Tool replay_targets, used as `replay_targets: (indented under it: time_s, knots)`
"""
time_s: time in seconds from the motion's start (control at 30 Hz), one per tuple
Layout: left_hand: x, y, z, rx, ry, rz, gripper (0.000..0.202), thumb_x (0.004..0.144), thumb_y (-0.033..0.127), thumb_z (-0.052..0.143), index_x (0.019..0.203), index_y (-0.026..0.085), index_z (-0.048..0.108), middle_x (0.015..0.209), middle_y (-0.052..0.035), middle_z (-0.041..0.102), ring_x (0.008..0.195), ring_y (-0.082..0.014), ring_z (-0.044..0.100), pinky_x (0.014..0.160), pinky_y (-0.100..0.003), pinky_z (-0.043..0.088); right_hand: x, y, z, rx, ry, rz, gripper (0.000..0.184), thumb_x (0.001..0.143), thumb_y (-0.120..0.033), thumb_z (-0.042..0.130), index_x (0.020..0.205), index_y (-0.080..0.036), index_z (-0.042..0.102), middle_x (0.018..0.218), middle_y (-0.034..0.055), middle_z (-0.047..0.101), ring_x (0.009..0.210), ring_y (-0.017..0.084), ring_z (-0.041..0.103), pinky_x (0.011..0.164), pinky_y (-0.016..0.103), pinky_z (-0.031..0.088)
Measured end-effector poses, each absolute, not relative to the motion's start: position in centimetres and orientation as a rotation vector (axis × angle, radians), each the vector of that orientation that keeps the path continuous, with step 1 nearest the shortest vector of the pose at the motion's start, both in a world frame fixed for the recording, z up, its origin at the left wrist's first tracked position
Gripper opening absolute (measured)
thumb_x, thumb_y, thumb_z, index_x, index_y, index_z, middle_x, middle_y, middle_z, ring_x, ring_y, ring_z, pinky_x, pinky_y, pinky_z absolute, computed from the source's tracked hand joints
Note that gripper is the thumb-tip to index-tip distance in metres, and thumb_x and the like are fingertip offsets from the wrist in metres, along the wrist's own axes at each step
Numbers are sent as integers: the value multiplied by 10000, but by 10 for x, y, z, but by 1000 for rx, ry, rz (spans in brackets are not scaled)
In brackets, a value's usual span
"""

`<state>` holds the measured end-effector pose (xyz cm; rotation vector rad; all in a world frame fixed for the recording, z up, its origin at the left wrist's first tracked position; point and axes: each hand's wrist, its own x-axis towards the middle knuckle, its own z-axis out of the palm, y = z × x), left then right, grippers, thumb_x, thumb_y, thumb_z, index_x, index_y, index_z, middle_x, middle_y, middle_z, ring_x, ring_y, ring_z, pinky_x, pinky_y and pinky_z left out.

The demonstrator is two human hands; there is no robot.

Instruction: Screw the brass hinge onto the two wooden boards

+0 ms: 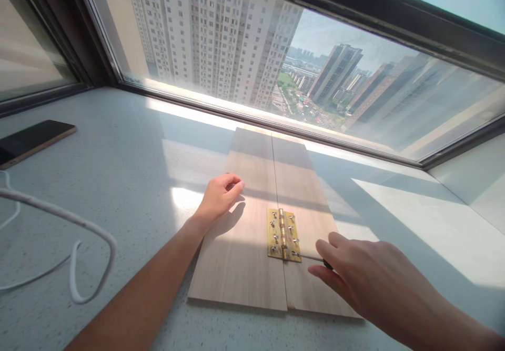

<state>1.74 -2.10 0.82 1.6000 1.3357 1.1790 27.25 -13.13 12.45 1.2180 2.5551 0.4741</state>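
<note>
Two pale wooden boards lie side by side, the left board (244,256) and the right board (315,288), with a narrow seam between them. A brass hinge (283,235) straddles that seam, and several screws stand up from its two leaves. My right hand (351,264) is closed around the dark handle of a screwdriver (313,258); its thin shaft points left to the lowest screw (295,254) on the right leaf. Over the left board, my left hand (224,196) is closed, fingertips pinched together; whether anything is between them cannot be made out.
The boards rest on a white speckled sill (130,224) in front of a large window (236,51) with a dark frame. A phone (35,138) lies at the far left, with a white cable (94,230) looping nearer to me. Tall buildings show outside.
</note>
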Motion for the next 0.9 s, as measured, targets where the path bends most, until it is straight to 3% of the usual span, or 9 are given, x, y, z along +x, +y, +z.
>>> replay_targets:
  time_s: [0.17, 0.33, 0.53, 0.9]
  knots:
    - [17, -22, 9, 1596, 1337, 1175, 204, 864, 310, 543, 765, 182, 666, 763, -22, 657, 734, -181, 590, 693, -306, 424, 268, -138, 125, 1254, 2477, 301, 137, 827, -122, 560, 736, -207, 505, 633, -10, 566, 393, 113, 468, 463, 310, 52]
    - [17, -22, 9, 1584, 1332, 1177, 204, 867, 310, 545, 766, 178, 664, 749, -18, 647, 723, -174, 583, 691, -301, 422, 262, -128, 129, 1201, 2442, 183, 193, 749, -39, 566, 732, -228, 525, 621, -11, 566, 421, 143, 454, 467, 319, 50]
    - [18, -23, 10, 1568, 1334, 1173, 198, 865, 295, 544, 755, 177, 660, 731, -11, 636, 711, -167, 574, 676, -291, 417, 255, -118, 128, 1239, 2319, 109, 170, 777, -63, 555, 763, -230, 577, 620, 2, 580, 418, 131, 406, 456, 318, 68]
    - [17, -23, 10, 1570, 1335, 1167, 190, 864, 279, 547, 742, 184, 658, 754, -10, 648, 728, -166, 574, 681, -290, 414, 243, -116, 130, 1373, 2088, 11, 145, 839, -113, 520, 796, -220, 607, 663, 28, 643, 530, 176, 560, 467, 313, 104]
